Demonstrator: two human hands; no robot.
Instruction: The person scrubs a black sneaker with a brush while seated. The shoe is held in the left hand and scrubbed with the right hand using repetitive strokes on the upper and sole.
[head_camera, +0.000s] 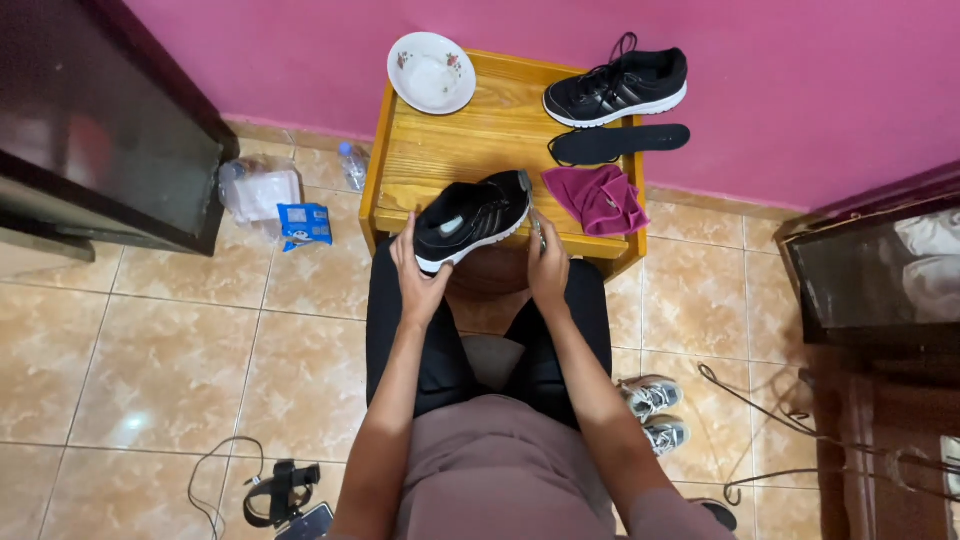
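My left hand (417, 272) grips the heel of a black sneaker with a white sole (472, 217), held over the near edge of a small wooden table (470, 140). Close to the shoe's toe end, my right hand (547, 266) holds a small thin object I cannot make out. Farther back on the table lie a second black sneaker (617, 87), a loose black insole (620, 143) and a crumpled magenta cloth (601, 197). A white floral bowl (431, 72) sits on the table's far left corner.
A plastic bottle (352, 163), a clear bag (258, 188) and a blue packet (304, 224) lie on the tiled floor at left. Grey sneakers (655, 410) sit by my right leg. Dark cabinets stand at both sides; cables trail on the floor.
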